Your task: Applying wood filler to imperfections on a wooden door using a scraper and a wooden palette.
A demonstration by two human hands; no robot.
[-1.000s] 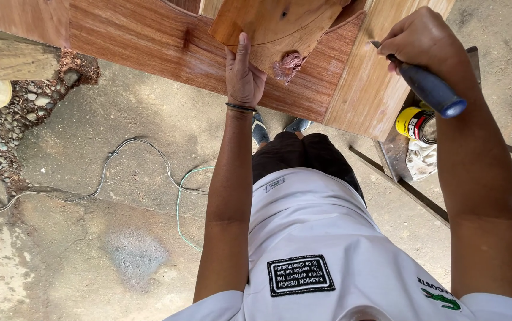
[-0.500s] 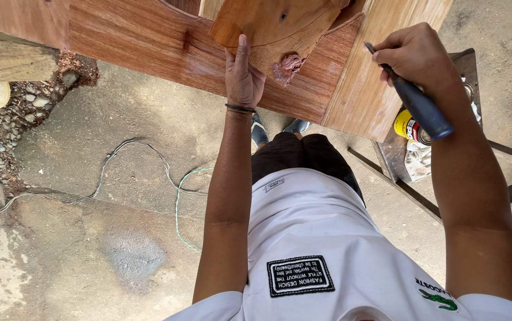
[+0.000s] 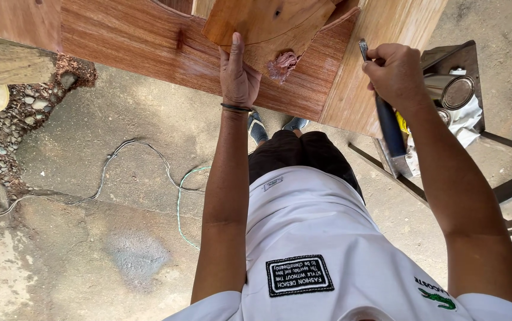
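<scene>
left hand (image 3: pixel 239 74) pressing flat, fingers open, on panel (image 3: pixel 149 35) | right hand (image 3: pixel 394 72) clenching chisel (image 3: pixel 386 119) | risk: blade slipping, gouging wood

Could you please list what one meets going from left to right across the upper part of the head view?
Gravel patch → reddish wooden panel → left hand flat against the wood → wad of reddish fibre → right hand gripping a blue-handled tool → metal can.
</scene>
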